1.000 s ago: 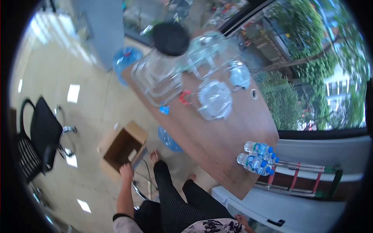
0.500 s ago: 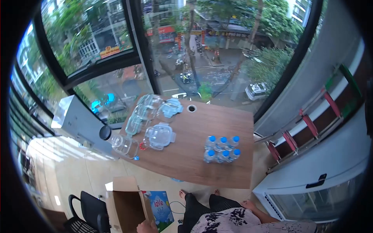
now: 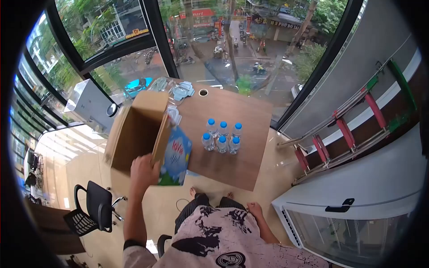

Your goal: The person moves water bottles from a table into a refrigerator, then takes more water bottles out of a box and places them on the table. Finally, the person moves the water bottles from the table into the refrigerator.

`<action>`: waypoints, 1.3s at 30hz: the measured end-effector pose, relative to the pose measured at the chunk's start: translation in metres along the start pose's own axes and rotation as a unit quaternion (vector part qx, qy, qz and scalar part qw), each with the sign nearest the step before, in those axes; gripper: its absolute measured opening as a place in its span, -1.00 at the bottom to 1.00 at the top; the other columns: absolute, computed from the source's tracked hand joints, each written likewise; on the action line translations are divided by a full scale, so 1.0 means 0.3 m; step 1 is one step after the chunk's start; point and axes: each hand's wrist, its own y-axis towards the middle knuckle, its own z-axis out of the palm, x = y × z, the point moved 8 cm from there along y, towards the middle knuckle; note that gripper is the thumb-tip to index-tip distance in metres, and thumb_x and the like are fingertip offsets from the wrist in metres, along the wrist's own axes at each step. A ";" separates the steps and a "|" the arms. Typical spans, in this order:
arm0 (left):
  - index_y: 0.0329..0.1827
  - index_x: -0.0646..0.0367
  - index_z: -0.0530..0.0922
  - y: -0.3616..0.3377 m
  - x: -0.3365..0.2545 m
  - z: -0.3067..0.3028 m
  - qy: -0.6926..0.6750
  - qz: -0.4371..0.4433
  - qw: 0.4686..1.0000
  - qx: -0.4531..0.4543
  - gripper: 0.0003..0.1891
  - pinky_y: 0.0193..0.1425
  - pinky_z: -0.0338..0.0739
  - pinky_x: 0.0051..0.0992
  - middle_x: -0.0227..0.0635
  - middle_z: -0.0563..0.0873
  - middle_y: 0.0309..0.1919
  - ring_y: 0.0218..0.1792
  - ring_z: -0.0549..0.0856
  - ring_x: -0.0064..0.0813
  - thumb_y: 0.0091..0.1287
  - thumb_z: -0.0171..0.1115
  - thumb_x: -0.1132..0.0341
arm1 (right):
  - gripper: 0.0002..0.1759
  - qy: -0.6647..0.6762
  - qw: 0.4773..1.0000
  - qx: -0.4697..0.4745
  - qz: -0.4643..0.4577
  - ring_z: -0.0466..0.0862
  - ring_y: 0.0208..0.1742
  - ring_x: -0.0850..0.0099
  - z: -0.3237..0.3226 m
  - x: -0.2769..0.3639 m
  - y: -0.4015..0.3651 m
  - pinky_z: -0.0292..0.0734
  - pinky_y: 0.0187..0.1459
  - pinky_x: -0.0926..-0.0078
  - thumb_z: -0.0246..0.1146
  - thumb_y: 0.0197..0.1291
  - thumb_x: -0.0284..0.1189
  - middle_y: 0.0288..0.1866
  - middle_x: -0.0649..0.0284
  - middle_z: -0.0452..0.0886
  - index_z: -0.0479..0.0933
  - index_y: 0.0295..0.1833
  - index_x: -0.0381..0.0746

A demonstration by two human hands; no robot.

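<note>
six bottles [image 3: 222,136] on table [image 3: 232,172] | box [image 3: 134,134] in left grip [image 3: 144,172] | chair [image 3: 96,207] beside

The wooden table [image 3: 250,169] lies right of and beyond the fingers [image 3: 149,161] of the left hand [image 3: 143,174]. Six blue-capped water bottles [image 3: 222,136] stand on it, right of the fingers. Clear food containers [image 3: 178,90] lie farther beyond.

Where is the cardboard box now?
Head view, left of centre: the left hand holds the cardboard box over the left end of the table, beside the water bottles.
</note>
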 end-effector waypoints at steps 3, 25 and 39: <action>-0.46 0.25 0.59 0.116 -0.097 0.071 -0.007 0.020 1.000 -0.005 -0.84 -0.18 0.49 -0.04 0.00 0.64 -0.49 -0.36 0.62 0.07 0.07 0.20 0.30 | -0.56 0.092 0.995 0.022 -0.010 0.68 -0.44 0.43 0.029 -0.002 0.106 0.56 -0.35 0.50 0.25 0.13 -0.16 -0.42 0.10 0.70 0.56 -0.17 -0.38; -0.12 0.24 0.59 0.374 -0.183 0.262 -0.043 0.132 0.990 0.020 -0.68 -0.15 0.56 -0.11 0.05 0.68 -0.38 -0.30 0.67 0.04 0.14 0.23 0.23 | -0.50 0.050 0.978 -0.085 -0.185 0.62 -0.38 0.23 -0.343 0.956 -0.055 0.52 -0.30 0.36 0.40 0.02 -0.10 -0.48 0.17 0.58 0.49 -0.10 -0.26; 0.05 0.19 0.58 0.224 0.059 -0.062 -0.232 0.184 0.955 -0.026 -0.51 -0.10 0.57 -0.33 -0.20 0.72 -0.27 -0.19 0.69 -0.22 0.03 0.48 0.28 | -0.67 -0.197 0.760 -0.296 -0.544 0.59 -0.27 0.18 -0.178 1.687 -0.034 0.52 -0.27 0.24 0.22 -0.06 -0.45 -0.26 0.15 0.57 0.52 -0.08 -0.21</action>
